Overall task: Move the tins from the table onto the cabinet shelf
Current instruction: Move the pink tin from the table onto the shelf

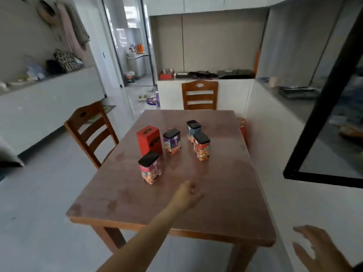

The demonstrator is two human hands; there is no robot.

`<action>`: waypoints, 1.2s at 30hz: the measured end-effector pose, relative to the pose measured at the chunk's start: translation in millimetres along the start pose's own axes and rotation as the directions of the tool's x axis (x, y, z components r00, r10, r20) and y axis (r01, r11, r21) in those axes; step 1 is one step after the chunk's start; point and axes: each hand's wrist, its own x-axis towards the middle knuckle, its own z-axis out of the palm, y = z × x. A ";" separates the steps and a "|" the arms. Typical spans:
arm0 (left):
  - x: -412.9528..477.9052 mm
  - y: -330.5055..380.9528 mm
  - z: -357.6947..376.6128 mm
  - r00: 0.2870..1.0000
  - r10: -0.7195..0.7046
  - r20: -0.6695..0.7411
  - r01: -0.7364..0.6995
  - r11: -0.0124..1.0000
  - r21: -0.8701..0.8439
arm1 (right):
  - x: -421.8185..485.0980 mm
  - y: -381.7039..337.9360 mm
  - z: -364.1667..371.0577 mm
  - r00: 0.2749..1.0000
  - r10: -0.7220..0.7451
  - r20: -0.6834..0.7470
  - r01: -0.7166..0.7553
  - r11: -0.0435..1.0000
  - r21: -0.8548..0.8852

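Reach phase, nothing lifted yet. Five tins [150, 167] upright mid-table [225, 203], nearest toward left edge. Left hand [189, 193] over table just short of nearest tin, loosely curled, empty. Right hand [316, 250] spread wide, empty, off near right corner. Next: close around nearest tin, carry to cabinet shelf [294, 93] beyond right edge.

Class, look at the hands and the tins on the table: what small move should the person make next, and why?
Probably extend the left hand forward to the nearest tin and close around it. That hand is over the table, empty, with nothing between it and the tin. All five tins are on the table, none shelved yet. The right hand is open and off to the side.
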 end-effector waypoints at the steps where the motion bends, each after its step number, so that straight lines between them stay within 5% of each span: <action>1: 10.4 -16.8 -26.7 0.997 -0.041 -0.066 0.043 0.999 0.028 | 3.3 -33.5 8.8 0.999 -0.011 0.042 0.008 0.998 0.069; 5: 59.6 -80.2 -103.0 0.980 -0.031 -0.198 0.056 0.991 0.124 | 44.5 -97.5 101.6 0.955 0.002 0.298 0.019 0.998 -0.066; 9: 109.9 -121.8 -150.3 0.937 -0.166 -0.309 0.234 0.952 0.198 | 61.4 -122.2 162.6 0.897 0.076 0.436 0.002 0.984 -0.176; 18: 164.8 -151.4 -153.2 0.982 -0.102 -0.161 0.147 0.945 0.293 | 84.9 -144.4 181.6 0.919 0.209 0.335 -0.073 0.924 -0.376; 23: 162.6 -136.7 -142.7 0.982 0.076 -0.174 -0.032 0.970 0.242 | 79.0 -136.5 189.7 0.920 0.209 0.332 -0.078 0.926 -0.369; 26: 150.1 -103.9 -118.2 0.982 0.169 0.089 -0.177 0.980 0.090 | 79.4 -130.8 181.3 0.879 0.234 0.416 -0.143 0.961 -0.237; 29: 127.2 -63.1 -80.9 0.897 0.210 0.390 -0.207 0.977 -0.052 | 75.3 -130.9 149.6 0.856 0.264 0.444 -0.351 0.928 0.125; 31: 107.0 -31.2 -51.0 0.814 0.245 0.526 -0.217 0.969 -0.116 | 66.5 -134.2 118.4 0.869 0.219 0.445 -0.412 0.817 0.404; 33: 82.8 4.3 -17.6 0.741 0.274 0.613 -0.252 0.960 -0.125 | 49.2 -131.0 85.3 0.897 0.114 0.426 -0.405 0.598 0.692; 36: 36.2 56.8 36.0 0.677 0.307 0.669 -0.223 0.952 -0.210 | 8.3 -108.8 28.9 0.942 0.178 0.286 -0.336 0.516 0.787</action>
